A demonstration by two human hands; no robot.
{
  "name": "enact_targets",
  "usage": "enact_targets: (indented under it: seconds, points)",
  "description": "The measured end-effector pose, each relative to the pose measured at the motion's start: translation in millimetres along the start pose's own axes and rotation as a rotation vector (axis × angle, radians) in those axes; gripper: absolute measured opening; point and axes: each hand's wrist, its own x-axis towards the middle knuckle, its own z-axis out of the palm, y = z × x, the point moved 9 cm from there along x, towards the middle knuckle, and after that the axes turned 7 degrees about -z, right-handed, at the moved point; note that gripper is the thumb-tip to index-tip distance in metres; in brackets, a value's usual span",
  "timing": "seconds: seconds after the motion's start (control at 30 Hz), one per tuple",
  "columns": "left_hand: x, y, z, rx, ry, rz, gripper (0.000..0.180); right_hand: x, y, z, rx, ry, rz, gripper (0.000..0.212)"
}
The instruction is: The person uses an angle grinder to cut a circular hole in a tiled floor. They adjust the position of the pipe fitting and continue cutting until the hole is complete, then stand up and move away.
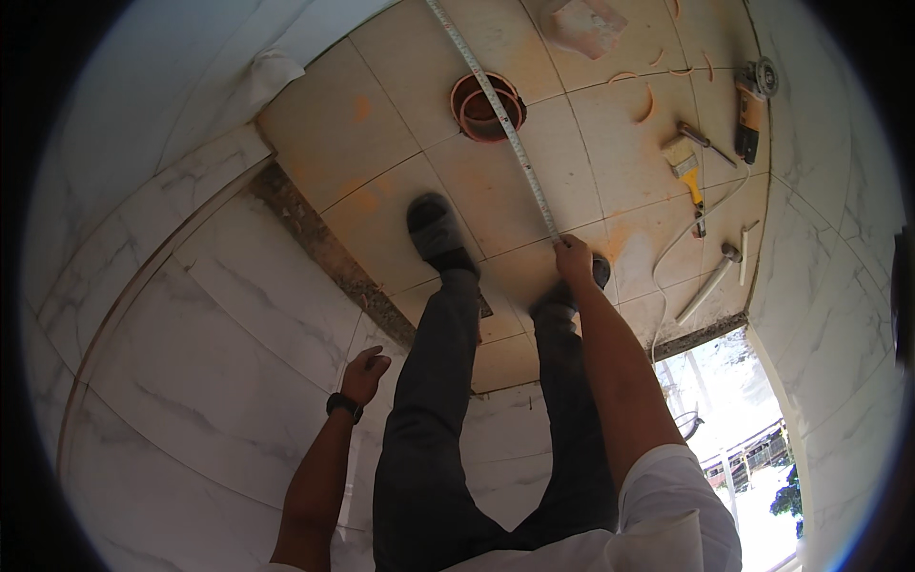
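My right hand (pixel 574 259) is closed on the near end of a pale tape measure blade (pixel 522 157), in front of my right shoe. The blade stretches away from me across the tiled floor and out of the top of the view. On its way it passes over a round hole holding a reddish-brown pipe (pixel 488 130). My left hand (pixel 364 376), with a dark watch at the wrist, hangs beside my left leg. Its fingers are loosely bent and apart, with nothing visible in them.
Along the right lie an angle grinder (pixel 749 114) with its cord, a yellow-handled brush (pixel 685 170), a screwdriver-like tool (pixel 705 142) and a hammer (pixel 707 284). Curved reddish offcuts (pixel 647 105) lie farther off. Marble-patterned walls stand either side; a bright doorway (pixel 739 429) opens at lower right.
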Motion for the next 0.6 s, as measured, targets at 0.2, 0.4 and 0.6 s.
enact_targets:
  seconds: [0.2,0.4,0.6]
  points:
    - [-18.0,-27.8,-14.0,0.032,0.021,-0.052,0.051,5.2,3.8,-1.0,0.022,-0.032,-0.013,0.034]
    - [-49.7,-11.3,-15.8,0.069,0.011,-0.027,0.053,-41.0,-4.2,-36.5,0.056,-0.008,-0.049,0.034]
    - [-130.6,86.0,-50.8,0.467,0.009,0.179,0.058,-202.4,-10.0,-168.6,0.332,-0.054,0.05,0.035]
